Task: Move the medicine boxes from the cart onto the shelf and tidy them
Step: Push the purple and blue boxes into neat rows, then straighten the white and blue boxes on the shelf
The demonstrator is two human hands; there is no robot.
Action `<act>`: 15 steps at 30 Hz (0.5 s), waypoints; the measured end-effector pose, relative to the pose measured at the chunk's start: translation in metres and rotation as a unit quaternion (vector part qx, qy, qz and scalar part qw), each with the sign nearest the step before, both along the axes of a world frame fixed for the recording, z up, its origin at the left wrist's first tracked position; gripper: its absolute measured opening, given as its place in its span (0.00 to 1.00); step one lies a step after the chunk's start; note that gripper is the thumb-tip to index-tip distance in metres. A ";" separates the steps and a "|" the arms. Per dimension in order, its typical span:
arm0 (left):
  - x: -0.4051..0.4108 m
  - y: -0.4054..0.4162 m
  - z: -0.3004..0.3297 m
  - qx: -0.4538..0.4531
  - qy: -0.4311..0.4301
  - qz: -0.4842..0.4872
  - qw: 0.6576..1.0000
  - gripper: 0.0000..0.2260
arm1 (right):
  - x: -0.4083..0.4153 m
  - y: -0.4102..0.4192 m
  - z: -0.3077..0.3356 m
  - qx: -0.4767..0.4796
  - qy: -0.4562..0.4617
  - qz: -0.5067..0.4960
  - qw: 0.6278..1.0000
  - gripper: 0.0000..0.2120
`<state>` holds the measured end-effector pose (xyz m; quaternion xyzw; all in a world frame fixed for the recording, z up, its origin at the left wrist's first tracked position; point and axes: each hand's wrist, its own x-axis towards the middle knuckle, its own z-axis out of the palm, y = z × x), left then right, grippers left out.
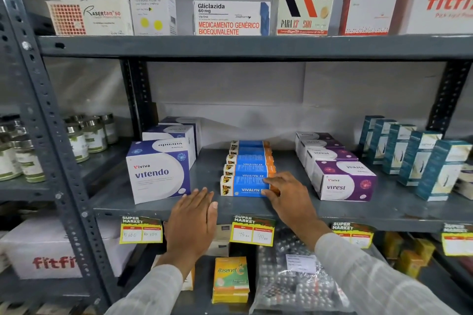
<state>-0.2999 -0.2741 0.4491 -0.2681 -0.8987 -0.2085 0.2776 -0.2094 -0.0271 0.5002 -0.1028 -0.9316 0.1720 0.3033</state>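
Observation:
A row of several blue and orange Vivalyn boxes runs front to back on the grey middle shelf [153, 206]. My right hand [286, 194] rests on the right end of the front Vivalyn box [243, 186], fingers touching its orange end. My left hand [193, 215] lies flat and open at the shelf's front edge, between that box and the white and purple Vitendo box [158, 174], holding nothing. Purple Virest boxes [343, 181] stand in a row to the right. The cart is not in view.
Teal boxes [432, 169] fill the shelf's far right. The upper shelf holds the Rasertan, Pyrexol, Gliclazida [230, 18], Para EF and Glanvirax boxes. Below are yellow price tags [252, 231], a Raservit C box [230, 279] and bagged blister packs [294, 281]. Jars [84, 135] stand left.

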 end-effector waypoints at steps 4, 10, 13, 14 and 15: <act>-0.004 0.000 -0.003 -0.003 0.007 0.001 1.000 0.24 | 0.001 0.001 0.000 -0.003 -0.001 0.002 1.000 0.19; -0.002 -0.005 0.006 0.001 -0.043 -0.039 0.998 0.28 | 0.003 -0.002 0.004 0.009 -0.004 -0.001 1.000 0.20; 0.005 -0.024 0.020 0.155 -0.092 -0.094 0.979 0.25 | 0.007 -0.016 0.007 0.034 0.018 -0.017 0.999 0.21; 0.007 -0.035 0.026 0.245 -0.083 -0.092 0.961 0.22 | 0.007 -0.027 0.009 0.047 0.043 -0.019 0.998 0.21; 0.008 -0.048 0.033 0.325 -0.044 -0.072 0.942 0.19 | 0.005 -0.040 0.012 0.050 0.075 -0.010 0.996 0.20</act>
